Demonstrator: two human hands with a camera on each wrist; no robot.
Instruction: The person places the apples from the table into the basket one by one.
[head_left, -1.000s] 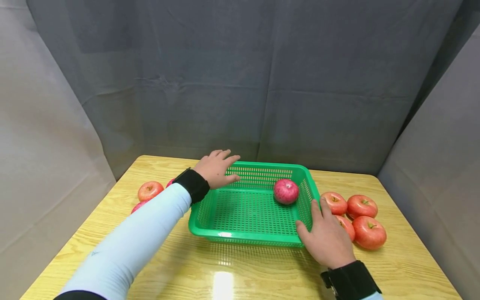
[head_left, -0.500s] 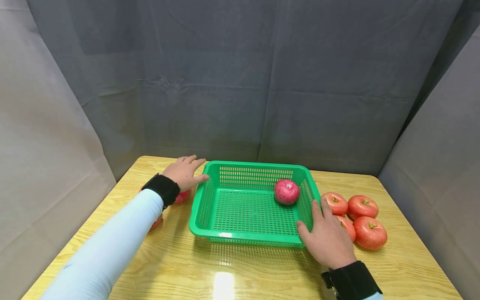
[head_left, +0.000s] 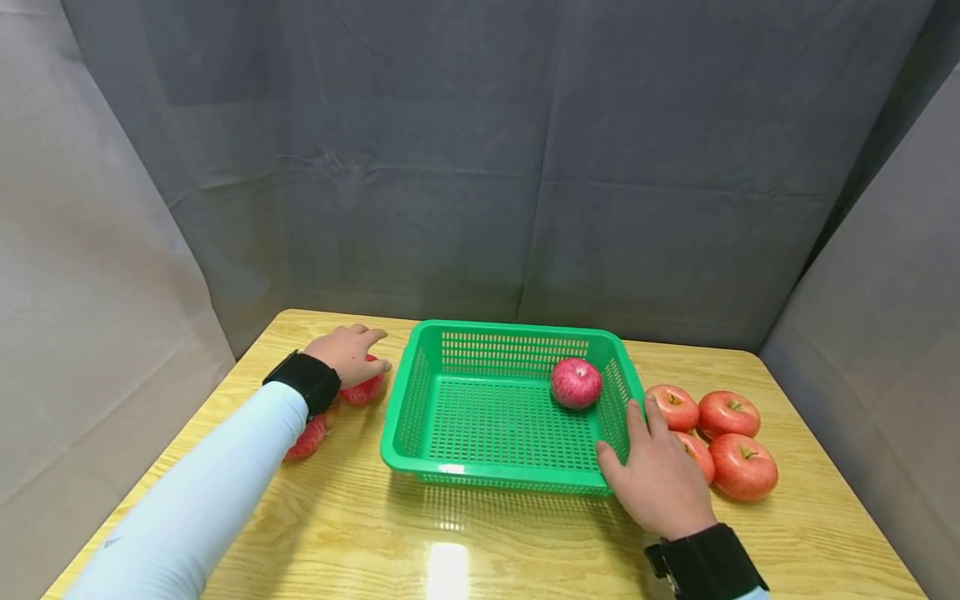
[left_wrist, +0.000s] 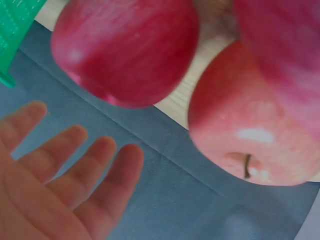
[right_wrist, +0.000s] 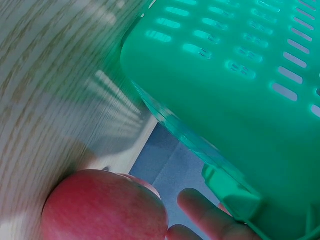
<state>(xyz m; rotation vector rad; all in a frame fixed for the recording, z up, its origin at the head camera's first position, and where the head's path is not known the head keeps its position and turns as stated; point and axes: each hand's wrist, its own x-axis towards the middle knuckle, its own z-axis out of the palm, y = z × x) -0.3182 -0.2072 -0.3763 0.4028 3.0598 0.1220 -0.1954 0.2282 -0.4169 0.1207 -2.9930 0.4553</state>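
Observation:
A green plastic basket [head_left: 487,477] stands mid-table with one dark pink-red apple [head_left: 575,383] inside, towards its right end. My left hand [head_left: 347,354], fingers spread, hovers over the group left of the basket. Beneath it, a dark red apple [head_left: 362,390] is partly covered; another dark red apple [head_left: 306,439] shows below the wristband. The left wrist view has the fingers apart from a dark red apple [left_wrist: 125,50] and a lighter red apple [left_wrist: 255,125]. My right hand [head_left: 660,479] rests at the basket's right front corner, thumb over the rim, fingers along the outside.
Several lighter red apples [head_left: 742,467] are grouped right of the basket, close to my right hand. A grey cloth [head_left: 480,167] hangs behind the wooden table [head_left: 360,533], and pale cloth panels [head_left: 90,250] stand at both sides.
My left hand has moved left, from over the basket's left end to above the apples beside it. My right hand and the basket have hardly shifted.

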